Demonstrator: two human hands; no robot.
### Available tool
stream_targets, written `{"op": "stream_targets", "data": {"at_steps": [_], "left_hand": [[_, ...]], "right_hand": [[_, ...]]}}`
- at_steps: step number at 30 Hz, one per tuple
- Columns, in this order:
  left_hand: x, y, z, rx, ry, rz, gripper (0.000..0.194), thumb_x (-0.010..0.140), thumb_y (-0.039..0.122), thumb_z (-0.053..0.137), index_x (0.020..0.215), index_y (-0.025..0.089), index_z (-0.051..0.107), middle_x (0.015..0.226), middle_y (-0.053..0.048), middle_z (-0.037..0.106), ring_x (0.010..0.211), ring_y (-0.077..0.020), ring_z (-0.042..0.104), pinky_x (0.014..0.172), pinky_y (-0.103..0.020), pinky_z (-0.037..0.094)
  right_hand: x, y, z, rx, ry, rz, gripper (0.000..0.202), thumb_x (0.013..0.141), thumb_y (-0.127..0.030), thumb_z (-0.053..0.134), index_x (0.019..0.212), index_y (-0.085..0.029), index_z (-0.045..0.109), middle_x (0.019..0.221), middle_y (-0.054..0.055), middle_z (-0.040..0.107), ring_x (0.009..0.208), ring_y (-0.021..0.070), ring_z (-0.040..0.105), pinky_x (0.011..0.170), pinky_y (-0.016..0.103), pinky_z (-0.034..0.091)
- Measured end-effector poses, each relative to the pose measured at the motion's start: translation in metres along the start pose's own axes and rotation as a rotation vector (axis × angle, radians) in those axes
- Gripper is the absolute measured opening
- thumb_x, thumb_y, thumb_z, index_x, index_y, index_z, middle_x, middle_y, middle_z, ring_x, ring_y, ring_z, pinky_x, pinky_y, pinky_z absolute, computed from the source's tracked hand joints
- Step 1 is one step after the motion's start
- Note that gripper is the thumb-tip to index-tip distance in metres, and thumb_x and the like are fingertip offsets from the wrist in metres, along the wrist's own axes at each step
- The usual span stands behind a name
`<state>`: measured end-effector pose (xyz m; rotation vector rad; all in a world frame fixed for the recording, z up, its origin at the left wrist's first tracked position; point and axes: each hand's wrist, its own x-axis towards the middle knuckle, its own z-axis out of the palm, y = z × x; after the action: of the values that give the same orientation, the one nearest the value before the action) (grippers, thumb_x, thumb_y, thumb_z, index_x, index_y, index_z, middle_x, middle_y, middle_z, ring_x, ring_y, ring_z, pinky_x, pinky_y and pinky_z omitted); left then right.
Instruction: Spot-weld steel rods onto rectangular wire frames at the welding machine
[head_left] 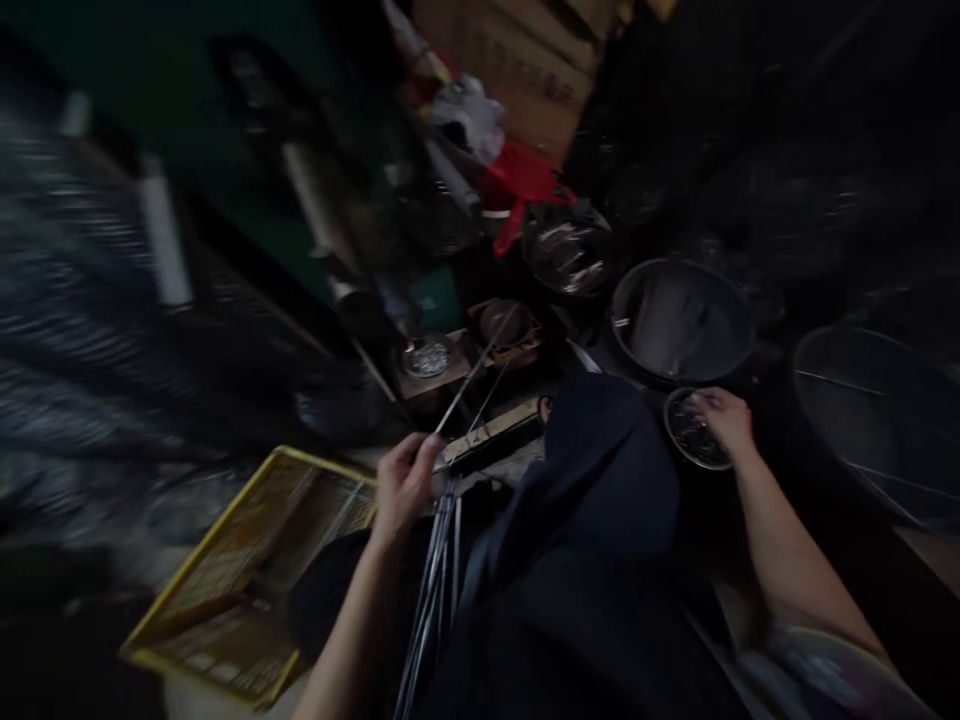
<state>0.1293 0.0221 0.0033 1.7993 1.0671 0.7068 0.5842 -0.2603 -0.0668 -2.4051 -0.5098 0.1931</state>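
My left hand (405,482) is closed around one end of a thin metal rod (466,386), which slants up and to the right. Several more long thin rods (439,580) lie in a bundle beside my left leg, just below that hand. On the right, my right hand (724,422) reaches into a small round bowl (701,464) of small dark pieces. Its fingers are drawn together at the bowl's inside; whatever is between them is too dark and blurred to make out. A dark cloth (577,500) covers my lap between the hands.
A yellow plastic crate (210,520) stands at the left. Ahead are a dish of shiny small pieces (426,356) and a brown basket (510,335). Large dark basins (682,320) stand at the right. A red bag (521,185) and cardboard boxes (525,80) are behind.
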Motion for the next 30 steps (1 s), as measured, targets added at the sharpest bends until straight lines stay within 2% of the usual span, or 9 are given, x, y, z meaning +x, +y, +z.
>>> {"op": "stream_targets", "data": {"at_steps": [5,8,11,14,17,19,22,25,30], "left_hand": [[-0.002,-0.001,-0.010,0.031,0.066,0.054,0.032,0.091,0.039,0.051,0.073,0.015,0.061,0.060,0.003,0.046,0.059,-0.0104,0.041,0.056,-0.021,0.034],[-0.009,-0.002,-0.018,0.044,0.105,0.059,0.031,0.091,0.038,0.050,0.074,0.015,0.061,0.058,0.004,0.043,0.056,-0.0099,0.040,0.055,-0.021,0.033],[-0.016,-0.003,-0.025,0.066,0.137,0.069,0.030,0.091,0.037,0.050,0.072,0.016,0.060,0.055,0.005,0.039,0.053,-0.0093,0.038,0.053,-0.020,0.030],[-0.018,-0.005,-0.026,0.145,0.187,0.066,0.033,0.092,0.038,0.047,0.068,0.017,0.056,0.054,0.005,0.039,0.052,-0.0092,0.038,0.052,-0.020,0.030],[-0.008,-0.007,-0.019,0.363,0.156,0.026,0.036,0.094,0.038,0.043,0.067,0.018,0.055,0.053,0.003,0.045,0.050,-0.0104,0.044,0.054,-0.022,0.031],[0.007,-0.008,-0.013,0.591,0.057,-0.021,0.034,0.095,0.037,0.040,0.073,0.019,0.059,0.058,-0.001,0.056,0.054,-0.0134,0.053,0.056,-0.023,0.033],[0.032,-0.010,-0.007,0.817,-0.063,-0.084,0.031,0.095,0.037,0.040,0.085,0.020,0.064,0.073,-0.008,0.068,0.067,-0.0207,0.063,0.060,-0.026,0.036],[0.042,-0.013,-0.005,0.838,-0.088,-0.094,0.031,0.095,0.038,0.040,0.089,0.021,0.065,0.077,-0.010,0.069,0.070,-0.0227,0.065,0.060,-0.027,0.036],[0.024,-0.018,-0.012,0.599,0.049,-0.009,0.032,0.095,0.036,0.042,0.075,0.019,0.060,0.059,-0.002,0.059,0.054,-0.0146,0.054,0.055,-0.025,0.030]], "right_hand": [[-0.027,-0.060,0.018,-0.355,-0.164,-0.439,0.029,0.083,-0.044,0.054,0.088,-0.021,0.072,0.093,0.009,0.072,0.086,0.0255,0.067,0.075,0.034,0.048],[-0.044,-0.074,0.019,-0.521,-0.232,-0.396,0.029,0.082,-0.041,0.052,0.084,-0.021,0.072,0.084,0.010,0.072,0.074,0.0263,0.066,0.063,0.034,0.046],[-0.052,-0.112,0.027,-0.420,-0.126,-0.454,0.034,0.085,-0.041,0.048,0.090,-0.019,0.072,0.086,0.012,0.072,0.073,0.0262,0.066,0.063,0.034,0.045],[-0.068,-0.186,0.062,-0.115,-0.142,-0.606,0.033,0.089,-0.039,0.046,0.096,-0.018,0.070,0.089,0.010,0.072,0.078,0.0226,0.065,0.071,0.032,0.046],[-0.100,-0.256,0.117,-0.017,-0.374,-0.746,0.021,0.088,-0.030,0.049,0.085,-0.020,0.066,0.087,0.008,0.070,0.080,0.0210,0.063,0.072,0.030,0.043],[-0.122,-0.280,0.149,0.017,-0.460,-0.793,0.016,0.088,-0.027,0.049,0.081,-0.020,0.062,0.083,0.007,0.068,0.079,0.0196,0.062,0.072,0.029,0.041],[-0.143,-0.281,0.176,0.061,-0.497,-0.794,0.016,0.088,-0.026,0.048,0.079,-0.021,0.059,0.080,0.005,0.066,0.078,0.0187,0.060,0.072,0.028,0.040],[-0.147,-0.265,0.185,0.118,-0.512,-0.695,0.017,0.086,-0.031,0.050,0.076,-0.021,0.060,0.075,0.003,0.064,0.073,0.0179,0.059,0.068,0.027,0.039],[-0.143,-0.265,0.199,0.619,-0.657,-0.174,0.026,0.073,-0.044,0.065,0.065,-0.020,0.057,0.058,-0.002,0.054,0.051,0.0115,0.046,0.049,0.023,0.032]]}}
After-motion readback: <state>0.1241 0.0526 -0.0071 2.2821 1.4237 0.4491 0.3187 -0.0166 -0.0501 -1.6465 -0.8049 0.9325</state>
